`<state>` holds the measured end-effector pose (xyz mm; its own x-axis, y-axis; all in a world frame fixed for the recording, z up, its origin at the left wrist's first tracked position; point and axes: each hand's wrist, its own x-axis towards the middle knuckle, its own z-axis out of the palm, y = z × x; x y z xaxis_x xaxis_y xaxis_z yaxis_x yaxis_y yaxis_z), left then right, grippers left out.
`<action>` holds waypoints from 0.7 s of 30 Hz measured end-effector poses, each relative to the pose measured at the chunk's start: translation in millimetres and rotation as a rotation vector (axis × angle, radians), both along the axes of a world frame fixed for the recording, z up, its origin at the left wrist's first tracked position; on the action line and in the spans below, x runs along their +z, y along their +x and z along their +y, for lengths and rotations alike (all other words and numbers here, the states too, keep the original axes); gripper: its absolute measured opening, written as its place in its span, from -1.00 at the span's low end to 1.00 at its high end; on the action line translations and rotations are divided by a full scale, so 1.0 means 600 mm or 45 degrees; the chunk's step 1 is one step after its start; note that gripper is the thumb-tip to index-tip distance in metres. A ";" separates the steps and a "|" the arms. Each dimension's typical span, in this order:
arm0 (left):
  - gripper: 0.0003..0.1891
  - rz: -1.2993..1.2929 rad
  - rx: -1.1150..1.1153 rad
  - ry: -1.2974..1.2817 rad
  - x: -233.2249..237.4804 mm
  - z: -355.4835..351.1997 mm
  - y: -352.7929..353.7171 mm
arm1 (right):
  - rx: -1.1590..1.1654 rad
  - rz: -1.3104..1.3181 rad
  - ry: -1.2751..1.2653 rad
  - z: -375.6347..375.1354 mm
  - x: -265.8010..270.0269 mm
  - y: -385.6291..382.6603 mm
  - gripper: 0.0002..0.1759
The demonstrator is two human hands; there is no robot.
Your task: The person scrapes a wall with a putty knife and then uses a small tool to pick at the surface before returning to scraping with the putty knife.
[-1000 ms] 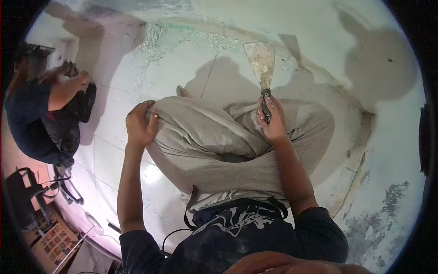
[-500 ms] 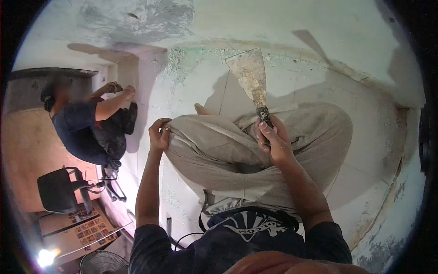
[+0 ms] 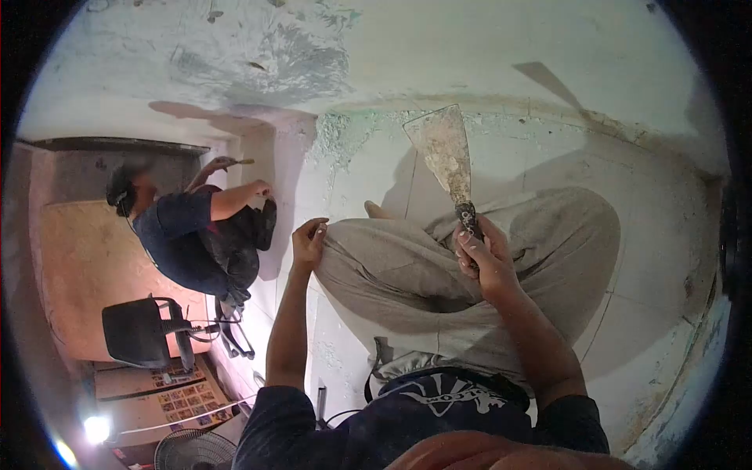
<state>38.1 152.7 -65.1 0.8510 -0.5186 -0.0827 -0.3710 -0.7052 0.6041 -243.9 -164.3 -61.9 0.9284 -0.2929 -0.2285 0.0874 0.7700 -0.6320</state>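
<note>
My right hand (image 3: 487,254) grips the dark, worn handle of a putty knife (image 3: 446,153). Its wide, tapered blade points up and away from me, crusted with dried pale and brown residue. The blade appears raised above the floor. My left hand (image 3: 309,243) rests at the knee of my beige trousers (image 3: 384,254), with loosely bent fingers and no tool in it. I sit cross-legged on pale floor tiles (image 3: 337,301), facing a light green wall (image 3: 470,47).
Another person (image 3: 184,227) crouches at the left by the wall, with a brush-like tool in one hand. Behind that person are a black chair (image 3: 137,333), a fan (image 3: 194,450) and a bright lamp (image 3: 97,429). Flaking paint (image 3: 337,141) marks the wall's base.
The whole scene has shifted right and slightly down in view. My right hand keeps its grip on the putty knife, and my left stays at the knee. The other person's tool shows more plainly.
</note>
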 end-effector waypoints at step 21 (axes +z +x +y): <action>-0.62 -0.369 -0.013 0.274 0.013 -0.012 -0.020 | -0.007 -0.024 -0.077 0.003 -0.014 0.001 -0.80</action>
<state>25.8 145.7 -57.5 0.8499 -0.5242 0.0531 -0.5130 -0.8002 0.3107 -243.1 -162.5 -70.4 0.9308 -0.3104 -0.1929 0.1036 0.7302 -0.6753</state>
